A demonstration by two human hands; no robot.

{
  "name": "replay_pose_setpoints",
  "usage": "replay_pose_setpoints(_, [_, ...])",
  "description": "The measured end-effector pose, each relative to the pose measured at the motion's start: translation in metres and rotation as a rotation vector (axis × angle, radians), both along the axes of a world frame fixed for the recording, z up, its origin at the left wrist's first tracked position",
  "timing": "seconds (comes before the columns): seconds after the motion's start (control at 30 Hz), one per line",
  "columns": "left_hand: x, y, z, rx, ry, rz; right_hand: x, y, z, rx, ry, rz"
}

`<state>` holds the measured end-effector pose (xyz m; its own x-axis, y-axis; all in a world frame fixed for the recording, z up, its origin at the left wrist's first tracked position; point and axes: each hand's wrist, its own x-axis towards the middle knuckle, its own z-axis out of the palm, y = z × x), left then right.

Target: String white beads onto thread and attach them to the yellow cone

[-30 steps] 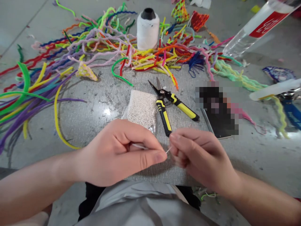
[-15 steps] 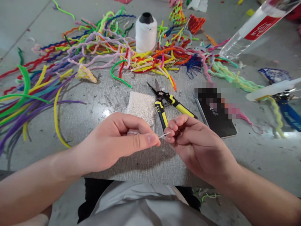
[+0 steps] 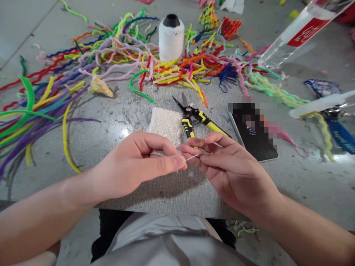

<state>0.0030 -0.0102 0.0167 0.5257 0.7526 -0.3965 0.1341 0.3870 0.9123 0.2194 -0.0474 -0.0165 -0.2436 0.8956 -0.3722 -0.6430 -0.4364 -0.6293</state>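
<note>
My left hand point(image 3: 141, 162) pinches a thin white thread point(image 3: 192, 157) between thumb and forefinger, and more strands of it show behind the bent forefinger. Close by on the right, my right hand point(image 3: 235, 170) has its thumb against a finger at the thread's other visible stretch. Its remaining fingers are curled loosely. Just beyond my hands lies a clear bag of small white beads point(image 3: 166, 123). Beside it rest spring-handled snips point(image 3: 189, 110), black and yellow, with their blades apart; my right fingers overlap the view of one handle.
A white thread cone point(image 3: 171, 42) stands among coloured fuzzy stems point(image 3: 108, 55) at the back. At the right are a dark phone point(image 3: 249, 129), a leaning plastic bottle point(image 3: 294, 37), a white tube point(image 3: 318, 105) and a blue strap point(image 3: 342, 135). The table edge runs below my hands.
My right thumb has come onto the thread against a finger, and the other right fingers have shifted left and spread slightly. My left hand keeps its pinch on the thread.
</note>
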Motion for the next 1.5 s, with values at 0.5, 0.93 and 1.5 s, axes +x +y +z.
replay_pose_setpoints(0.5, [-0.0005,-0.0003,-0.0016,-0.001,0.026,0.030,-0.0042,-0.0007,0.0007,-0.066,-0.007,-0.079])
replay_pose_setpoints(0.93, [-0.0010,0.0003,-0.0043,-0.024,0.049,0.027,-0.0036,0.0023,0.0061,-0.046,-0.063,-0.090])
replay_pose_setpoints(1.5, [0.0007,0.0014,-0.0016,-0.016,0.068,0.001,-0.0039,0.0002,0.0080,-0.055,-0.025,-0.016])
